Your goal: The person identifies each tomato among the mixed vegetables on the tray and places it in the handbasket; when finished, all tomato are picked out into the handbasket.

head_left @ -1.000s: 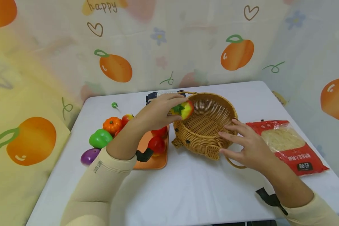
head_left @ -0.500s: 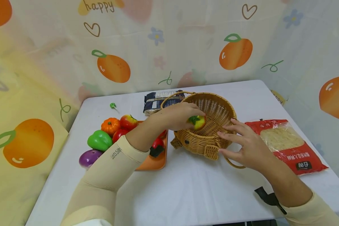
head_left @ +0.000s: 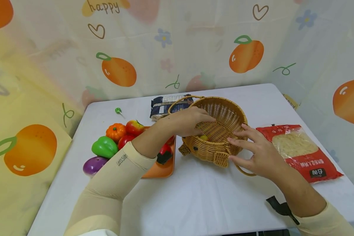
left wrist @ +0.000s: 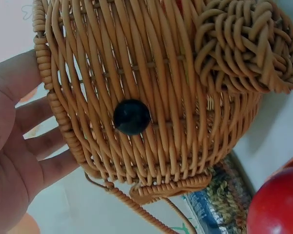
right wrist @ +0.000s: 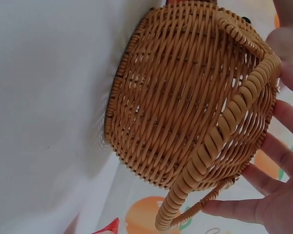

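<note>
A brown wicker basket (head_left: 207,151) with a black button eye (left wrist: 132,117) stands upright on the white table. My left hand (head_left: 190,122) reaches over its near left rim with fingers extended and nothing held. Below those fingers, a sliver of a red-and-yellow toy fruit (head_left: 205,138) shows inside the basket; the hand and rim hide the rest. My right hand (head_left: 258,152) is at the basket's right rim, fingers spread. In the right wrist view, those fingertips lie along the rim beside the looped handle (right wrist: 200,161).
Left of the basket, an orange tray (head_left: 165,172) holds red toy fruit. Beside it lie a toy pumpkin (head_left: 115,131), a green pepper (head_left: 104,147) and an eggplant (head_left: 95,165). A dark packet (head_left: 160,107) is behind; a red bag (head_left: 301,152) lies right.
My left hand has carried the red-and-yellow toy fruit rightward over the basket and let it go inside. The right hand has stayed at the rim.
</note>
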`<control>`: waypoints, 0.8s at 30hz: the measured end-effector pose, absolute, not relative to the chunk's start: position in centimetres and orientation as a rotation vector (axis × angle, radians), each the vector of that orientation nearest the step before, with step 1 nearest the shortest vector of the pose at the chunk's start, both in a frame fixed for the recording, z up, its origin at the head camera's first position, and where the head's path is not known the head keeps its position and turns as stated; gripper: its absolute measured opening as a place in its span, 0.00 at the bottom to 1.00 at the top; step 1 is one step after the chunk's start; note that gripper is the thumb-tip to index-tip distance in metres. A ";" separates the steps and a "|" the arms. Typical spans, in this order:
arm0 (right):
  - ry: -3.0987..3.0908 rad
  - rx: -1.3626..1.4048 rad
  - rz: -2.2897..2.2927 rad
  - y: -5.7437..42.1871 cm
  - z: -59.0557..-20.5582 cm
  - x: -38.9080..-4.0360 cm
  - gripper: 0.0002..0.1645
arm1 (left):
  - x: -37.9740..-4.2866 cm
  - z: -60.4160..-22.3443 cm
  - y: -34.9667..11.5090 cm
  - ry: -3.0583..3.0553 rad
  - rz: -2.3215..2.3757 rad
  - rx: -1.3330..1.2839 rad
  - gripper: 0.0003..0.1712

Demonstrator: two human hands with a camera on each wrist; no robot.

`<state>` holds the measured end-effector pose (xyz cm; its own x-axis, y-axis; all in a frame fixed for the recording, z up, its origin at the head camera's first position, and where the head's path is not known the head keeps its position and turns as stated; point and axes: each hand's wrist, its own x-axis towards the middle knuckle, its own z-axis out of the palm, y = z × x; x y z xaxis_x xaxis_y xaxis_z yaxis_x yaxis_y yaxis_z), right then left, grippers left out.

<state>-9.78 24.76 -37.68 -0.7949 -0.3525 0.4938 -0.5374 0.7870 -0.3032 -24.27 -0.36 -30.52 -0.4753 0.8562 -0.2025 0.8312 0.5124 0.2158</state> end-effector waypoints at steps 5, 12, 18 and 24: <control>-2.557 0.671 0.614 24.7 -37.8 -9.8 0.35 | -24.3 -30.1 -1.6 2.514 0.206 1.417 0.35; -2.547 0.660 0.619 24.7 -38.0 -9.7 0.33 | -24.4 -29.1 -4.2 2.619 0.204 1.313 0.36; -2.534 0.656 0.618 24.7 -38.1 -9.7 0.35 | -24.9 -29.8 -6.9 2.665 0.219 1.297 0.29; -2.559 0.629 0.610 24.6 -38.2 -9.6 0.37 | -25.2 -31.2 -9.1 2.634 0.243 1.189 0.23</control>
<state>-9.62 24.56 -38.15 -0.8029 -0.3243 0.5002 -0.5149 0.8000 -0.3080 -25.20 -9.15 -31.19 -0.6397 0.7539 -0.1496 0.7138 0.6549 0.2482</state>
